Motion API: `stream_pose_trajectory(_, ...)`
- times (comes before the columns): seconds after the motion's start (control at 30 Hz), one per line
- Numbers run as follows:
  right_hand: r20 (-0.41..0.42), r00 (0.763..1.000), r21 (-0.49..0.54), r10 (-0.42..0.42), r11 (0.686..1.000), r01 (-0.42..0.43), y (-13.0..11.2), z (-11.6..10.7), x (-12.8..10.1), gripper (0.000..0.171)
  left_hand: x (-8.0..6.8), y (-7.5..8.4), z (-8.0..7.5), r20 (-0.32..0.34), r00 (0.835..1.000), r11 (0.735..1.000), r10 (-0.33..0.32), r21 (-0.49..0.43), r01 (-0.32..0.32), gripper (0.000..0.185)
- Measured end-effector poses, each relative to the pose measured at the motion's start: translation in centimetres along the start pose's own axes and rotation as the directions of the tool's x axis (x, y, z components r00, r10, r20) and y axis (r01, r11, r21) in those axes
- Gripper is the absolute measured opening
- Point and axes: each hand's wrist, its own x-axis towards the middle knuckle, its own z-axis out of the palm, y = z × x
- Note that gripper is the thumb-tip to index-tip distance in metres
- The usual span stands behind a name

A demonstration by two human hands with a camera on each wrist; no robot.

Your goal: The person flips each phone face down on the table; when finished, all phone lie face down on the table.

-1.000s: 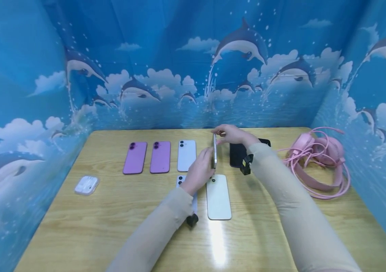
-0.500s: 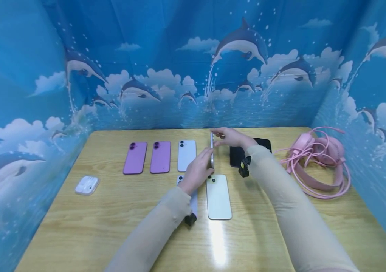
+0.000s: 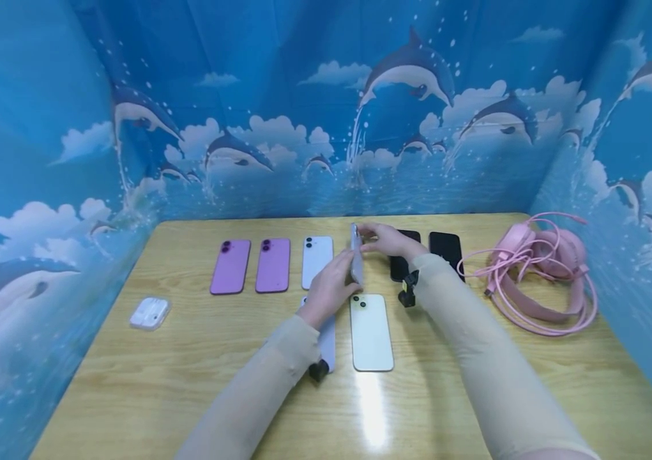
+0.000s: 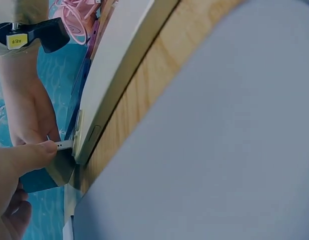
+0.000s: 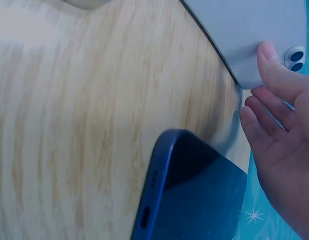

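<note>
A pale smartphone (image 3: 357, 259) stands on its long edge at the table's back middle, leaning so its light back shows. My left hand (image 3: 328, 287) grips its near end; in the left wrist view the thumb (image 4: 37, 155) presses by the corner. At the far end my right hand (image 3: 387, 241) pinches it, thumb on the back beside the two lenses, as seen in the right wrist view. Under my left wrist lies a lavender phone (image 3: 327, 345), partly covered. A cream phone (image 3: 371, 335) lies just in front of the held one.
Two purple phones (image 3: 230, 267) and a white phone (image 3: 317, 260) lie in a row on the left. Black phones (image 3: 445, 249) are partly behind my right arm. Pink headphones (image 3: 538, 275) with a tangled cable sit right. A small white earphone case (image 3: 150, 313) lies far left.
The held phone has shifted slightly left and tilted from edge-on, so its pale back shows. My right hand has drawn a little left with it, uncovering more of the black phones.
</note>
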Motion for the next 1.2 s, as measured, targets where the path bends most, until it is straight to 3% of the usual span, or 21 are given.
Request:
stream_pose_trajectory(0.4, -0.030, 0.999, -0.073, 0.009, 0.997, -0.011, 0.1, 0.0, 0.3, 0.055, 0.3, 0.0, 0.9, -0.014, 0.989, 0.985, -0.148, -0.088, 0.146, 0.072)
stream_pose_trajectory(0.83, -0.040, 0.999, -0.165, 0.027, 0.986, -0.033, 0.7, -0.3, 0.1, 0.052, 1.0, 0.4, 2.2, 0.056, 0.968, 0.950, -0.245, -0.184, 0.251, 0.058)
stream_pose_trajectory(1.2, -0.034, 0.999, -0.201, 0.025, 0.979, -0.031, 0.6, -0.2, 0.1, 0.053, 1.2, 0.5, 2.4, 0.121, 0.955, 0.954, -0.273, -0.091, 0.284, 0.071)
